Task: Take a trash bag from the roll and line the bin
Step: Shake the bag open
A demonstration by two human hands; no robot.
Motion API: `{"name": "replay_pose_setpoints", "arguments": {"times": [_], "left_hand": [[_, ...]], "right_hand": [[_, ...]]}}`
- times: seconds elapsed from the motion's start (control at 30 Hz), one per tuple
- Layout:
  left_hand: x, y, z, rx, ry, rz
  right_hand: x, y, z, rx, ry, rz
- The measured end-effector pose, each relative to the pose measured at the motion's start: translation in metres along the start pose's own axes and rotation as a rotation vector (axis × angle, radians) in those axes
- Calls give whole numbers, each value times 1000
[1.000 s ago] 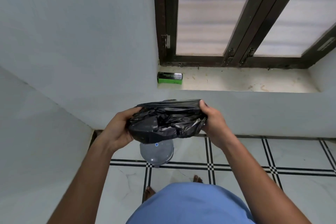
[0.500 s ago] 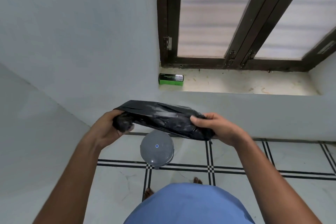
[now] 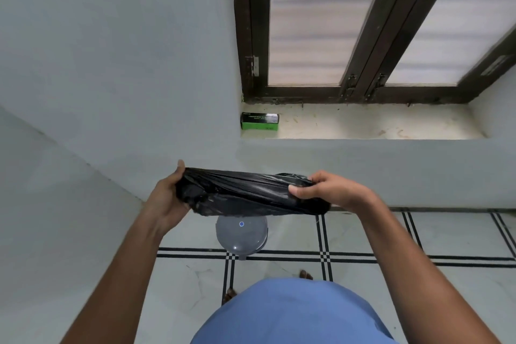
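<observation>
A crumpled black trash bag [image 3: 248, 193] is stretched sideways in the air between both hands. My left hand [image 3: 164, 198] grips its left end, thumb on top. My right hand [image 3: 332, 191] grips its right end with the fingers curled over the plastic. Directly below the bag, on the floor, stands the grey round bin [image 3: 241, 239] with its domed lid on, a small blue dot on top; the bag hides the bin's far edge. A green and black box [image 3: 259, 121] of the bag roll lies on the window sill.
The window sill [image 3: 363, 127] runs along the wall under a dark-framed window [image 3: 354, 22]. A wall corner stands close on the left. The white tiled floor [image 3: 391, 232] has black line borders. My bare toes show just behind the bin, under my blue shirt.
The bag was bunched into a ball between my hands. My hands have moved apart and pulled it out into a longer, flatter bundle; it now hangs lower and covers the bin's top edge.
</observation>
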State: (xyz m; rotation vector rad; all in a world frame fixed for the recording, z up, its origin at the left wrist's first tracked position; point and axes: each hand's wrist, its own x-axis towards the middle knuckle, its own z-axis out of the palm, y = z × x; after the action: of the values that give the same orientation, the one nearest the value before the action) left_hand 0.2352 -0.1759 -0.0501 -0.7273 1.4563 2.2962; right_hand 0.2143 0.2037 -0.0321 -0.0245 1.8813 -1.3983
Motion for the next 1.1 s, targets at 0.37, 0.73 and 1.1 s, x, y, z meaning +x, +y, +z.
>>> {"name": "replay_pose_setpoints", "arguments": {"times": [0.37,0.73,1.1], "left_hand": [[-9,8,7,789,-188,-96],[-21,11,32,509,-278,-149],[-7,1,25,-39,-164,-82]], "right_hand": [[12,10,-11,810,123,-249],[23,9,7,505,156,-103],[18,8,22,317,23,-7]]}}
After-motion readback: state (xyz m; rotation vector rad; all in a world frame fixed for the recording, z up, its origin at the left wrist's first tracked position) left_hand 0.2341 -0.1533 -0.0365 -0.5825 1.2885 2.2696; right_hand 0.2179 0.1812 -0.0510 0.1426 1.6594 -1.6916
